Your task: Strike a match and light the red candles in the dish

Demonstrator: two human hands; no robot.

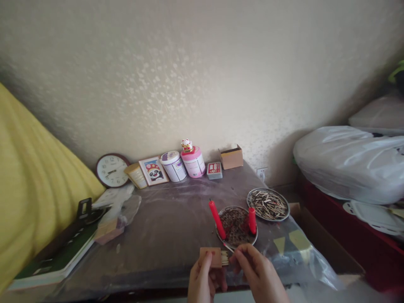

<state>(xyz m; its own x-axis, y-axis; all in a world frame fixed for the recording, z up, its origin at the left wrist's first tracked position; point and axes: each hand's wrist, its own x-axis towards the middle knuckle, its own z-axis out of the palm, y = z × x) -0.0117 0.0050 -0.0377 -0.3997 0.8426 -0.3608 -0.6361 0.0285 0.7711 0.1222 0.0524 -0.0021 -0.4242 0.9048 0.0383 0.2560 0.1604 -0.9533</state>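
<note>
Where one match (229, 248) slants up-left, head foremost, thumb and fingers of the right hand (256, 269) pinch its lower end; the matchbox (211, 258), long axis left-right, sticks (224, 258) facing right, is gripped by the left hand (202, 278). Both wrists enter from below; candle dish (256, 234) just beyond, table (164, 235) open leftward, near edge close beneath.

Held in the left hand (201, 278), broad face up: a tan box (216, 258), open at the right end, with pale matches (224, 258) jutting out. Pinched in the right hand (256, 266), clear of the box: one thin, pale match (229, 248), slanted, reddish at its upper tip.
</note>
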